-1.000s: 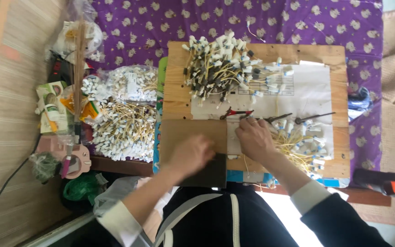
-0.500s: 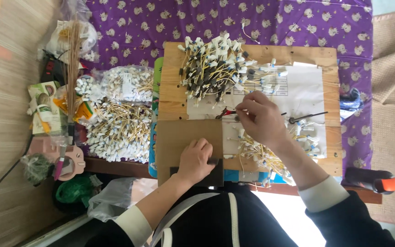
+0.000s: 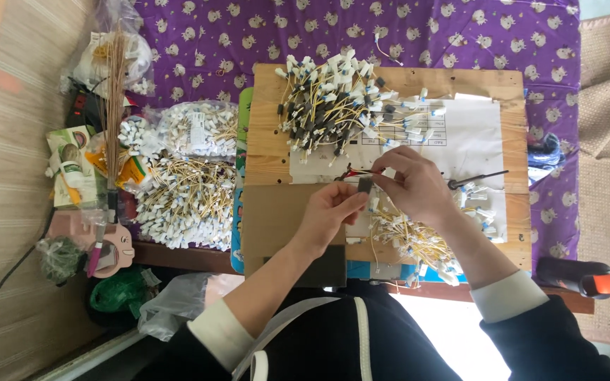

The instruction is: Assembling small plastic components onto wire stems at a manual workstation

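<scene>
My left hand (image 3: 333, 212) and my right hand (image 3: 414, 185) meet over the middle of a wooden board (image 3: 270, 113). Between their fingertips they pinch a small dark piece (image 3: 365, 185) on a thin wire with red at its left end (image 3: 351, 173). A heap of yellow wires with white and black plugs (image 3: 333, 106) lies at the far side of the board. A looser bunch of the same wires (image 3: 418, 240) lies under my right wrist. A brown cardboard sheet (image 3: 273, 219) sits under my left forearm.
White paper sheets (image 3: 474, 134) cover the board's right half, with a black-handled tool (image 3: 478, 178) on them. Clear bags of wired plugs (image 3: 185, 190) lie left of the board on purple cloth (image 3: 460, 35). A black and orange glue gun (image 3: 587, 279) lies at the right.
My left hand has lifted off the cardboard and come up to my right hand. The right hand moved from the near wire bunch to the middle of the board, holding the small wire piece.
</scene>
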